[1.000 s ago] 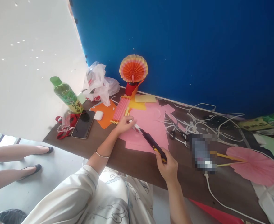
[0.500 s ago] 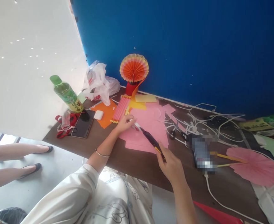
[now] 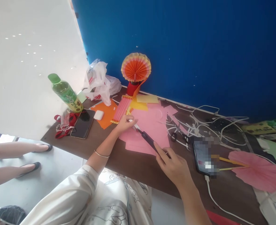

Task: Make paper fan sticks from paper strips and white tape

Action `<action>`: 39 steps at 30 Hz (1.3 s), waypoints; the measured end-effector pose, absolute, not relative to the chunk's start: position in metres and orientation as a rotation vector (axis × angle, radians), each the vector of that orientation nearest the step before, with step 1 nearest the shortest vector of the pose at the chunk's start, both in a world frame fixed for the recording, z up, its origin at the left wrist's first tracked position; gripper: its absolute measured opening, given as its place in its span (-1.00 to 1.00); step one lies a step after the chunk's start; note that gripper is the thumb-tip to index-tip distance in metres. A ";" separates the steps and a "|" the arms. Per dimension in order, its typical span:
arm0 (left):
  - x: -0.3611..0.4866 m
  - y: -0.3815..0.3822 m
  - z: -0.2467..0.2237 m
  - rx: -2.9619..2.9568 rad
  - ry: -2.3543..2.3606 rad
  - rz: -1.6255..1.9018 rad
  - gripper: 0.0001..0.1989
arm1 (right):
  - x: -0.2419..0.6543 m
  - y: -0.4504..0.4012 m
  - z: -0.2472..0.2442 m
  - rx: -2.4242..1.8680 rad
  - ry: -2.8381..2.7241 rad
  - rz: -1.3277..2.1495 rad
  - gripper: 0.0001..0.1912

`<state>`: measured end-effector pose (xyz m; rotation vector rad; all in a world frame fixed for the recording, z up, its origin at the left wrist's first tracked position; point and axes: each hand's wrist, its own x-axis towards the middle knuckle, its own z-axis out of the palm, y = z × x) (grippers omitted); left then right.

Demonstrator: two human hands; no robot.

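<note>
Right hand now sliding further up the utility knife handle, covering its yellow end, forefinger stretched along it, wrist lower over the table edge.

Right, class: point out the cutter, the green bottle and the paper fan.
cutter [image 3: 147, 139], head view, on its dark handle.
green bottle [image 3: 67, 95], head view, on its label.
paper fan [image 3: 135, 67], head view, on its orange centre.

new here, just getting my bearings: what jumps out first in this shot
The orange and yellow paper fan stands upright against the blue wall at the back of the table. In front of it, the right hand grips a dark utility knife over pink paper, which the left hand presses down.
</note>
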<state>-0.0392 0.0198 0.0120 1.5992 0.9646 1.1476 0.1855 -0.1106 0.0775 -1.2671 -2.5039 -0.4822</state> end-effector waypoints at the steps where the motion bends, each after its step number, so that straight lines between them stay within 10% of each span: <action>1: -0.039 0.020 0.012 1.617 0.961 1.146 -0.46 | 0.186 -0.111 0.074 -1.263 -2.492 -0.481 -0.61; 39: -0.040 0.021 0.014 1.558 0.998 1.095 -0.48 | 0.181 -0.105 0.090 -1.540 -2.351 0.152 -0.57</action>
